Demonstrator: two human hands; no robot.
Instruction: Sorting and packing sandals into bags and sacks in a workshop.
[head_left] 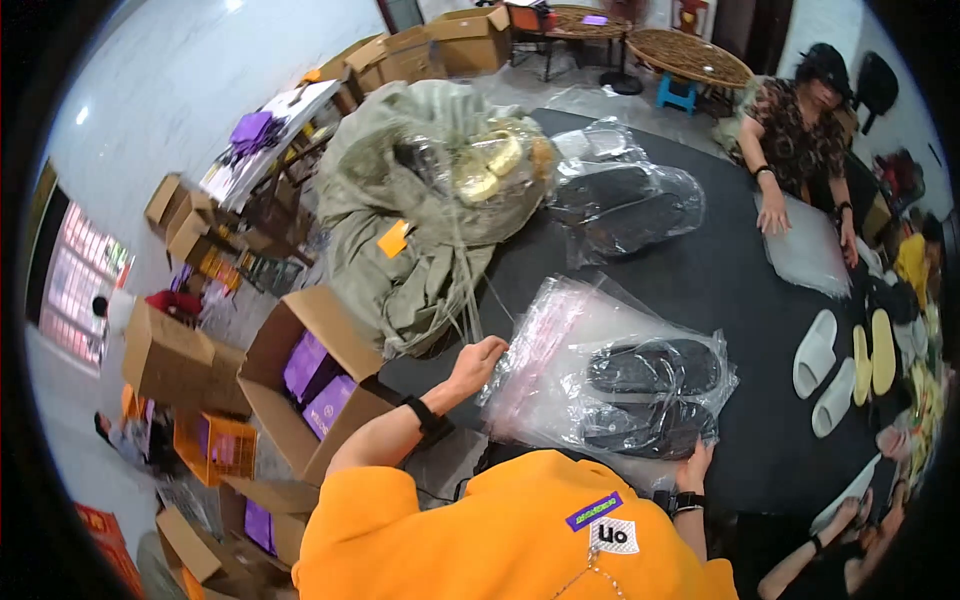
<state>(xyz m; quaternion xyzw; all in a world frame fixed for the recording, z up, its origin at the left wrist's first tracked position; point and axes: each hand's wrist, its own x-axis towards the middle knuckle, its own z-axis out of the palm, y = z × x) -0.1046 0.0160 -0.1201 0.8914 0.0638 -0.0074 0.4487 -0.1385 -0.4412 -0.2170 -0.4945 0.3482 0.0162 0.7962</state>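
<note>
Before me on the black table lies a clear plastic bag (560,402) holding a pair of black slippers (655,368), side by side with soles flat. It rests on a stack of clear bags (590,305) with a pinkish strip along the left. My left hand (476,368) is closed, its fingertips pinching the left edge of the plastic. At the lower right corner, my right hand (697,464) grips the bag beside the slippers; part of its thumb side is hidden. Farther back lies another bagged dark pair (635,205).
A large green sack (400,200) with bagged yellow slippers stands at the left. An open carton (310,375) with purple packages sits below it. Across the table a person (805,130) handles a stack of clear bags (808,245). White slippers (815,353) lie right; another person's hands (850,520) work at lower right.
</note>
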